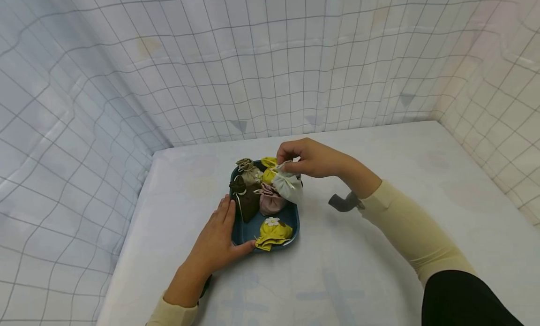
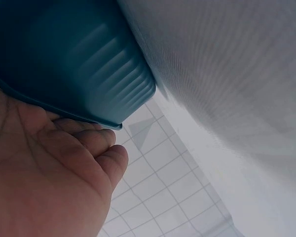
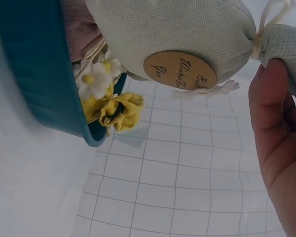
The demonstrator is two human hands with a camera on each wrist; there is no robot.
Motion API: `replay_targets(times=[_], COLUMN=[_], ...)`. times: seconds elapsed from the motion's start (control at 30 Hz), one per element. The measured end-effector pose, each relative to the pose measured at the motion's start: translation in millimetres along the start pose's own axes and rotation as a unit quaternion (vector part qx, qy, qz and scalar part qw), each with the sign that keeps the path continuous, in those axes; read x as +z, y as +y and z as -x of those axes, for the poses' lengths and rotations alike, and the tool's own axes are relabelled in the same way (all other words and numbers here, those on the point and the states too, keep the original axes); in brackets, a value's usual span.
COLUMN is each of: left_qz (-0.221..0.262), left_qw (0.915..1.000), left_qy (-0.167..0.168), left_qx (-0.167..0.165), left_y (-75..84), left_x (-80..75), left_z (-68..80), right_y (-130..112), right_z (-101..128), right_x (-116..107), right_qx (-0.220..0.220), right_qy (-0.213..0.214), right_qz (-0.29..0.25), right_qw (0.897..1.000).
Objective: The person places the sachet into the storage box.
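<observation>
- Pale grey-green pouch (image 1: 288, 186) sits at the far right edge of the teal tray (image 1: 244, 233), partly over the rim; a round wooden tag shows on it in the right wrist view.
- Right hand (image 1: 310, 158) pinches the pouch's tied neck, fingers curled around it.
- Left hand (image 1: 218, 239) rests flat on the tray's near left rim, fingers straight, gripping nothing.
- In the tray: brown pouch (image 1: 246, 200), pink pouch (image 1: 270, 199), beige pouch (image 1: 250, 171), yellow pouch (image 1: 268, 170) far; another yellow pouch with a white flower (image 1: 273, 232) near.
- Tray sits on a white table (image 1: 358, 251), gridded curtain behind.
</observation>
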State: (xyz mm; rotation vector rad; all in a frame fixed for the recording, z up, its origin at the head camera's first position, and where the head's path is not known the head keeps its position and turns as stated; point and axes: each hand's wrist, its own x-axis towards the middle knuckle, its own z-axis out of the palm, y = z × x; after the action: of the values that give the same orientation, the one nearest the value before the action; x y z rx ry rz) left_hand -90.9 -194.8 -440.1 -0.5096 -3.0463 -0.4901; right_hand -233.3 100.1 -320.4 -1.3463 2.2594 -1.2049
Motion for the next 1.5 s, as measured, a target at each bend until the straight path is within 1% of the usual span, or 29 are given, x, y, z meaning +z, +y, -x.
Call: replay_targets(times=[0.23,0.57,0.83,0.97,1.1,1.33,1.5], left_qz=[0.000,-0.001,0.005,0.003,0.001,0.005,0.003], left_qw=[1.0000,1.0000,0.9998,0.9999,0.9998,0.9996,0.9994], left_qy=[-0.003,0.009,0.008,0.011,0.015,0.023,0.028], left_qx=[-0.005,0.001,0.015,0.010,0.009,0.017,0.020], left_y=[-3.3,-3.4,-0.5,-1.0,-2.7,-3.0,-3.6], left_x=[0.1,-1.5,0.4,0.7,1.1,0.1,-0.2], left_z=[1.7,3.1,-1.5,-0.9,0.9,1.7,1.6], right_y=[-3,-13,-24,-28,-30,-30,-33], right_z=[-12,-26,-22,-25,-31,-39,-46], right_x=[11,18,17,19,25,39,49], right_qx=[-0.032,-0.093,-0.084,-0.096,-0.107,-0.126,-0.125], right_qy=[-0.009,-0.035,-0.046,-0.050,-0.056,-0.072,-0.083], right_qz=[-0.013,-0.005,0.000,-0.010,-0.024,-0.038,-0.030], right_qw=[0.999,0.995,0.995,0.994,0.992,0.989,0.988])
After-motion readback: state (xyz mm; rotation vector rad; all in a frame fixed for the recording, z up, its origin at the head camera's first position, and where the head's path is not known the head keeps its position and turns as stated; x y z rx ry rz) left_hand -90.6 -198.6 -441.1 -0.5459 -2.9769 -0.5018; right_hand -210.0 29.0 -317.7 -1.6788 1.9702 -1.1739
